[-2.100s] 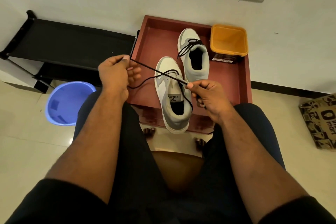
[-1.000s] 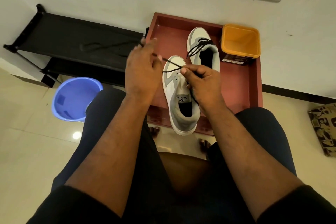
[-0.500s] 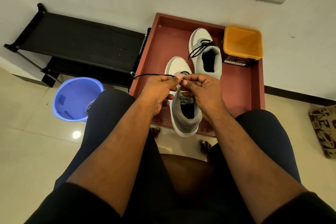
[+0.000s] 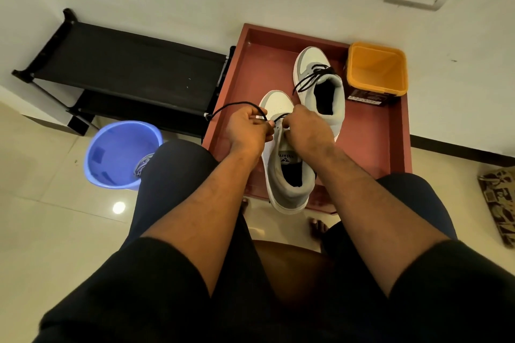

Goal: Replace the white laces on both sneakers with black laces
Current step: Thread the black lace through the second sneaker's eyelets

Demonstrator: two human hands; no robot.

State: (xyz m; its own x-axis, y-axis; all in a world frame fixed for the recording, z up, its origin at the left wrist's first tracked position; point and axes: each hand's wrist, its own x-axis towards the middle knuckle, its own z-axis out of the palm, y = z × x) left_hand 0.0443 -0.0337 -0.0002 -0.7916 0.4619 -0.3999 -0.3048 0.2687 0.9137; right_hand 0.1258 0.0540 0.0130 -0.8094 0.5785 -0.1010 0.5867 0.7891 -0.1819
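Two grey-and-white sneakers stand on a red tray-topped table (image 4: 373, 147). The near sneaker (image 4: 287, 175) points away from me, its heel over the table's front edge. My left hand (image 4: 248, 131) pinches a black lace (image 4: 237, 105) that loops out to the left. My right hand (image 4: 308, 128) pinches the lace's other part over the same shoe's eyelets, fingertips almost meeting the left hand's. The far sneaker (image 4: 320, 83) has a black lace tied at its tongue.
An orange tub (image 4: 377, 69) sits on the table's far right. A blue bucket (image 4: 119, 153) with something pale inside stands on the floor by my left knee. A black rack (image 4: 125, 69) lines the wall on the left. A printed bag (image 4: 498, 203) lies at the right edge.
Both hands came together over the near sneaker from a spread-apart pull on the lace. In the last half second they shifted slightly away from me, and the loop on the left arched higher.
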